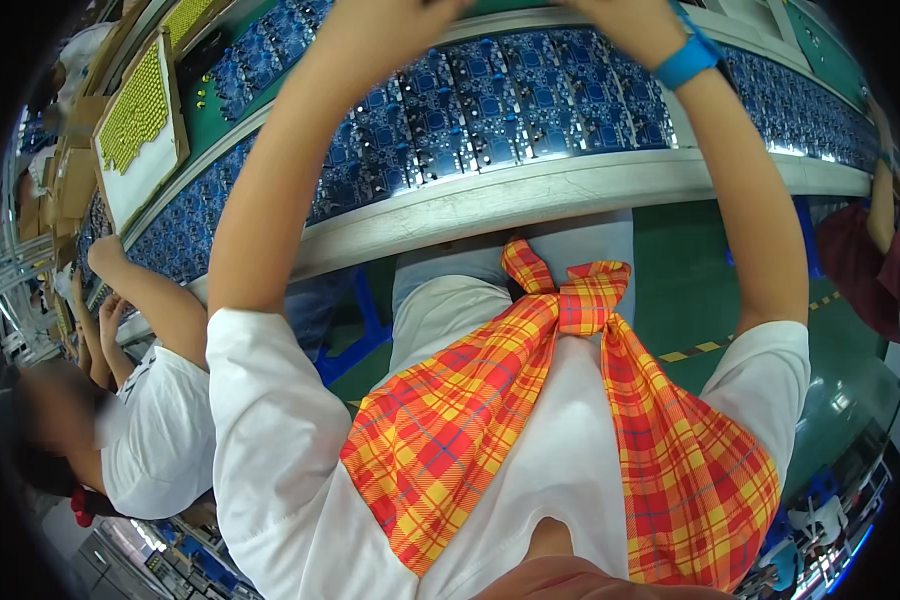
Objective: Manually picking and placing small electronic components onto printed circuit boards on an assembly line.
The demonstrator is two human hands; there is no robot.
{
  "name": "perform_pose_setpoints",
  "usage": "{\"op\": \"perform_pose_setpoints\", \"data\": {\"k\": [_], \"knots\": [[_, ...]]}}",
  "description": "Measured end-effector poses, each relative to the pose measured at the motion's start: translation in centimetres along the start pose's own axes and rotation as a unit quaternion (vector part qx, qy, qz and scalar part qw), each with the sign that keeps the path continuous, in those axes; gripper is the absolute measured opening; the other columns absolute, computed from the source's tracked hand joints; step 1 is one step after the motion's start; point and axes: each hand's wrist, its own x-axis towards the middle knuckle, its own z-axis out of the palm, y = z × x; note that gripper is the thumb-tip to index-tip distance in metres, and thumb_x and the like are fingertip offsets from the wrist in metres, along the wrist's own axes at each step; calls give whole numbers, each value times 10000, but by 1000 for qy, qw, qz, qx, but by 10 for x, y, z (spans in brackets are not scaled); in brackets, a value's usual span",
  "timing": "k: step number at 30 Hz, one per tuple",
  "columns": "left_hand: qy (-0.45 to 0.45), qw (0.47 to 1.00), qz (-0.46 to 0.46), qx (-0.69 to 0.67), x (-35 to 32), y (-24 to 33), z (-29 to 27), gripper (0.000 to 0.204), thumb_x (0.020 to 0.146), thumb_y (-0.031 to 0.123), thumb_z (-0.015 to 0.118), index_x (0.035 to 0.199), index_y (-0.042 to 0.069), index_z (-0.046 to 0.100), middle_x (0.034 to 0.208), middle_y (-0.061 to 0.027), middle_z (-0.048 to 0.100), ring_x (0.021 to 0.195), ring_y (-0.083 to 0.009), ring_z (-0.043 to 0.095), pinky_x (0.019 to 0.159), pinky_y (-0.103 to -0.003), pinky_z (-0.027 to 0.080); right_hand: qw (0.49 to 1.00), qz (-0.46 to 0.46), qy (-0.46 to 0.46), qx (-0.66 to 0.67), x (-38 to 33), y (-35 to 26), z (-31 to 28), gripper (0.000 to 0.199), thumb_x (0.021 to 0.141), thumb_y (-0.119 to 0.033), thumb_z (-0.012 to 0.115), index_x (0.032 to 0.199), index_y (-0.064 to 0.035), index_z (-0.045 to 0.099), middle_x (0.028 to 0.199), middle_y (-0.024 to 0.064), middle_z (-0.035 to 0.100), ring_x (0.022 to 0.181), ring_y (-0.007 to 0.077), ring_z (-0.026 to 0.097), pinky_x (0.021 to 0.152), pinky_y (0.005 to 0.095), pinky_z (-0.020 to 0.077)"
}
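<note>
Both arms reach up and away from me over a long line of blue circuit boards (490, 100). At the top edge of the view is my left hand (395, 30), its fingers mostly cut off. My right hand (632, 28) is also at the top edge, a short way to the right, with a blue wrist strap (688, 62) around its wrist. Its fingertips lie outside the view too. Whether either hand holds anything cannot be seen. The boards lie in close rows beneath and between my forearms.
A pale metal rail (510, 205) runs along the near side of the boards. At the far left, a white-lined tray (160, 170) carries many small yellow parts. A co-worker in a white shirt (165, 430) sits to my left; another in a dark red top (860, 265) is at the right.
</note>
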Motion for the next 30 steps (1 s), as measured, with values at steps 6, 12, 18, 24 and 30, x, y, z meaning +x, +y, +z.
{"op": "perform_pose_setpoints", "data": {"k": [6,12,18,24,30], "knots": [[1,989,-70,128,37,-44,28,152,866,202,657,940,131,769,942,-82,706,982,-300,631,834,-507,386,983,-12,-75,-169,-9,-33,13,152,889,-138,643,946,-30,733,889,192,718,867,352,697,764,422,547],[26,990,-36,135,36,-54,37,162,895,212,628,921,137,770,951,-75,708,1000,-286,632,864,-516,375,965,-54,-89,-240,-13,-25,21,113,890,-104,654,968,-56,722,929,127,695,874,322,674,784,390,560],[75,997,-6,30,14,-45,38,183,914,201,603,903,115,764,925,-83,710,993,-289,636,866,-491,393,957,-49,-110,-264,-10,-27,20,97,891,-95,650,954,-58,714,930,122,691,873,323,671,786,385,555],[-9,988,-13,-153,-17,-25,30,170,900,182,629,942,87,763,908,-98,717,956,-314,646,869,-466,412,947,-117,-92,-285,-13,-21,17,77,897,-91,646,929,-52,703,916,120,697,875,326,674,793,390,551],[-122,964,-72,-223,-28,-20,29,188,920,164,687,1075,96,767,973,-85,742,935,-216,696,911,-383,519,958,-84,-85,-259,-15,-33,12,81,901,-102,656,932,-42,699,911,120,698,878,321,675,793,382,551]]}}
